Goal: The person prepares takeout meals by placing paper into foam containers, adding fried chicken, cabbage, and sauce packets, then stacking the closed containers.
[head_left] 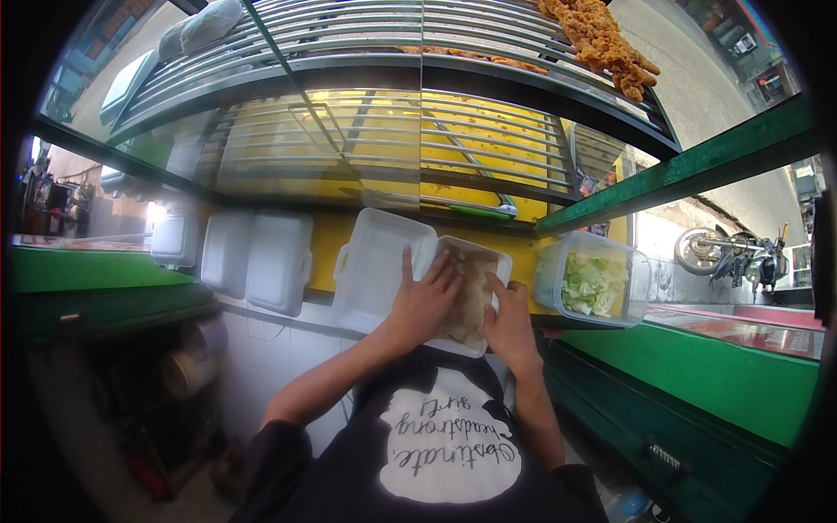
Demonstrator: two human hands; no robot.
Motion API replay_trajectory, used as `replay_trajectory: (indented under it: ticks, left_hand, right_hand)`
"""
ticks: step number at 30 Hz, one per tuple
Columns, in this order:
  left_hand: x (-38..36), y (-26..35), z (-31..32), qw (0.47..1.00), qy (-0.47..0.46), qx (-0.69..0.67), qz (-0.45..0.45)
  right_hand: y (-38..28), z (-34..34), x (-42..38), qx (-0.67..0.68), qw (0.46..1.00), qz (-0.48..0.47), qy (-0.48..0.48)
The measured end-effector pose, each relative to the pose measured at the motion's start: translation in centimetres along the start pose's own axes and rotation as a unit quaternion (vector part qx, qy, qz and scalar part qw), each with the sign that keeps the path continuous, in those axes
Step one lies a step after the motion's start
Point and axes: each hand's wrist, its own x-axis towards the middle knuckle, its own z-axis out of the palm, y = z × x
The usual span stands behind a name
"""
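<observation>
A white foam takeaway box (384, 248) lies opened out on the counter in front of me. Brown paper (473, 296) lines its right half. My left hand (427, 296) rests on that paper with the fingers stretched out and spread, partly over the middle fold. At the box's right rim is my right hand (510, 327), its fingers bent over the edge and against the paper. What its fingertips pinch is partly hidden. Just right of the box stands a clear plastic tub (641, 283) with chopped lettuce (595, 283) in it.
Two more foam boxes (277, 261) (174, 235) are on the left. Ahead, behind glass, tongs (488, 207) lie by a metal rack (497, 148) over a yellow surface. Fried chicken (606, 48) sits on the upper rack. A green frame bar (680, 174) crosses at right.
</observation>
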Motion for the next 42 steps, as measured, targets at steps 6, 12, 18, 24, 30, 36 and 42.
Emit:
replay_trajectory:
  ticks: [6,12,18,24,30,36,42]
  left_hand:
    - [0.2,-0.1,0.3,1.000,-0.003,0.010,0.002]
    - [0.4,-0.1,0.5,1.000,0.007,0.013,0.003]
    - [-2.6,1.6,-4.1,0.993,0.047,-0.111,-0.016]
    - [-13.1,1.4,-6.6,0.778,0.016,-0.545,-0.314]
    - [-16.4,1.5,-1.0,0.727,-0.018,-0.588,-0.355]
    - [-13.9,3.9,-0.4,0.442,0.192,-0.676,-0.557]
    - [-18.4,2.9,2.7,0.678,0.252,-0.521,-0.453]
  right_hand:
    - [0.6,0.5,1.2,0.032,0.994,0.004,-0.103]
    - [2.0,0.9,2.3,0.113,0.989,-0.041,-0.083]
    - [1.3,0.9,2.6,0.085,0.989,0.004,-0.118]
    - [1.1,1.0,2.0,0.099,0.986,0.018,-0.133]
    - [-0.8,2.8,-0.2,0.232,0.961,-0.053,-0.143]
    - [-4.4,2.2,0.8,0.130,0.954,-0.131,-0.236]
    - [-8.7,2.5,4.7,0.257,0.954,-0.143,-0.050]
